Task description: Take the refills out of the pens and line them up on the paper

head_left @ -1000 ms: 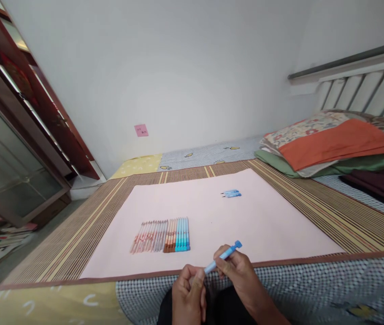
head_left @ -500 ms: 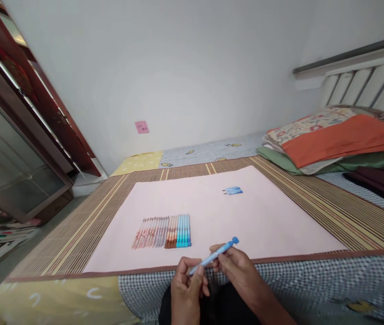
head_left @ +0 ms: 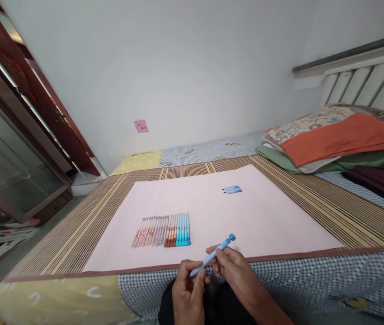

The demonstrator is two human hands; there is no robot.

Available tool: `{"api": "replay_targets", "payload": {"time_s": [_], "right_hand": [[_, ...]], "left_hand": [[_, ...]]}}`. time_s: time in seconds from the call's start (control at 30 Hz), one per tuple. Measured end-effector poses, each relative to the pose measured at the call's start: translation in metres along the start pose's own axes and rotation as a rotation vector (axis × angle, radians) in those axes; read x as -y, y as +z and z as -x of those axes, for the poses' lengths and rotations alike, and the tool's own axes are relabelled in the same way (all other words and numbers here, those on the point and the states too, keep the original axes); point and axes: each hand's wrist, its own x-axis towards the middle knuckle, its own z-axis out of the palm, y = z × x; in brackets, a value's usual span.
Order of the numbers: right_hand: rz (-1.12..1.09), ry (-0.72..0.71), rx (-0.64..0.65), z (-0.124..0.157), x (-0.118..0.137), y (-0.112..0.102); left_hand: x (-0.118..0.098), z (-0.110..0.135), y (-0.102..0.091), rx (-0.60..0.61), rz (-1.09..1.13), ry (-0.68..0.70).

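A light blue pen (head_left: 210,257) with a darker blue end slants between my two hands above the front edge of the sheet. My left hand (head_left: 188,291) is closed, pinching its lower, pointed end between thumb and fingers. My right hand (head_left: 237,273) is closed around the middle, leaving the blue end sticking up to the right. Left of my hands, a neat row of pens (head_left: 161,230) lies side by side, from pinkish and grey through orange-brown to blue. Farther back, several small blue pens (head_left: 232,190) with dark points lie together.
A pale pink sheet (head_left: 263,216) covers much of the striped mat (head_left: 77,230) on the bed. Folded bedding (head_left: 334,140) is piled at the right beside a dark cloth (head_left: 378,183). A pink note (head_left: 141,126) is stuck on the wall. Glass-paned doors (head_left: 16,162) stand at the left.
Both hands still hold the pen. It has shifted slightly left, with its blue end a little higher. The view has moved marginally; the lying pens stay in place.
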Motion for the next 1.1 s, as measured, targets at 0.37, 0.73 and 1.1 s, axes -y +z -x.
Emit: {"api": "replay_targets", "payload": {"time_s": [0.37, 0.73, 1.1], "right_hand": [[0.127, -0.036, 0.06, 0.002, 0.002, -0.01], [0.316, -0.096, -0.072, 0.002, 0.001, -0.006], [0.424, -0.161, 0.009, 0.005, 0.006, -0.009]], "left_hand": [[-0.009, 0.0, 0.0, 0.107, -0.023, -0.064], [-0.003, 0.005, 0.002, 0.067, -0.171, 0.035], [0.007, -0.015, -0.001, 0.325, 0.232, -0.562]]}}
